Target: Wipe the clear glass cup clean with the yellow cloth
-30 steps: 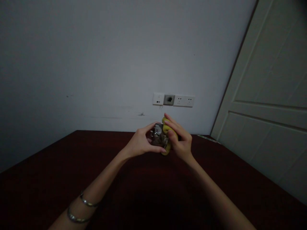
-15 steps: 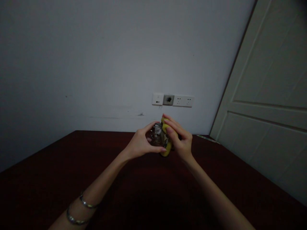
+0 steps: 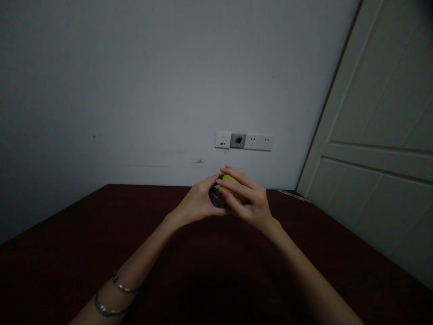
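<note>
My left hand (image 3: 198, 201) is wrapped round a clear drinking glass (image 3: 215, 198), with the thumb below and the fingers above. The glass lies tilted on its side in the air over the table, and much of it is covered by my hands. My right hand (image 3: 256, 204) grips a yellow cloth (image 3: 231, 179) and presses it against the right part of the glass. Its fingers reach over the glass towards my left fingertips. The far end of the cloth is hidden behind my right hand.
A dark red table (image 3: 135, 234) stretches out beneath my arms and meets a pale wall (image 3: 152, 90). Sockets and switches (image 3: 259, 142) sit low on that wall. A white panelled door (image 3: 375, 135) stands at the right. A flat strip (image 3: 293, 196) lies near the table's back right edge.
My right hand has moved left and turned over the glass, taking the cloth with it. More of the glass and cloth is now covered. The left hand has hardly moved.
</note>
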`<state>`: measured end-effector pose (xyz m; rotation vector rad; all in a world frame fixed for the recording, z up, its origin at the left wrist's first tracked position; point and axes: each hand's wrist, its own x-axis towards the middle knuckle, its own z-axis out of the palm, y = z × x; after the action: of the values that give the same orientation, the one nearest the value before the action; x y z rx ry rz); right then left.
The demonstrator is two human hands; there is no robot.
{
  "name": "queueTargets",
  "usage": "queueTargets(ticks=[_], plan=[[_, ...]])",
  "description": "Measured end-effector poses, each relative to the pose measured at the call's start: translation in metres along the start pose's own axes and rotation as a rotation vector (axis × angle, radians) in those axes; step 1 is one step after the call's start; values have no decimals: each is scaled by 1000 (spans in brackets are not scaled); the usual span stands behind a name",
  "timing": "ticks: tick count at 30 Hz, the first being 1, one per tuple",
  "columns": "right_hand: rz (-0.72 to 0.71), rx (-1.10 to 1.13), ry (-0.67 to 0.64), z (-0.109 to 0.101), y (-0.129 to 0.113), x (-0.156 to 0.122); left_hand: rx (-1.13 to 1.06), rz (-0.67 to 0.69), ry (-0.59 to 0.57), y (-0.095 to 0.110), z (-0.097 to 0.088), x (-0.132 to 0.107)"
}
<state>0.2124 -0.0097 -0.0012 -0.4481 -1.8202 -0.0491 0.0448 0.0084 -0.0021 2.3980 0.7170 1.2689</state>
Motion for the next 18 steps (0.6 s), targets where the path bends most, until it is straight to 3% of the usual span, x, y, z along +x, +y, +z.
queueTargets(ticks=[7,13,18], plan=[[227,103,112,3,9,1,30,4,4,-4,4,1],[52,64,-4,1,2,-1,4,-5,15,-2,4,1],[281,231,105,2,10,1,40,16,14,-4,4,-1]])
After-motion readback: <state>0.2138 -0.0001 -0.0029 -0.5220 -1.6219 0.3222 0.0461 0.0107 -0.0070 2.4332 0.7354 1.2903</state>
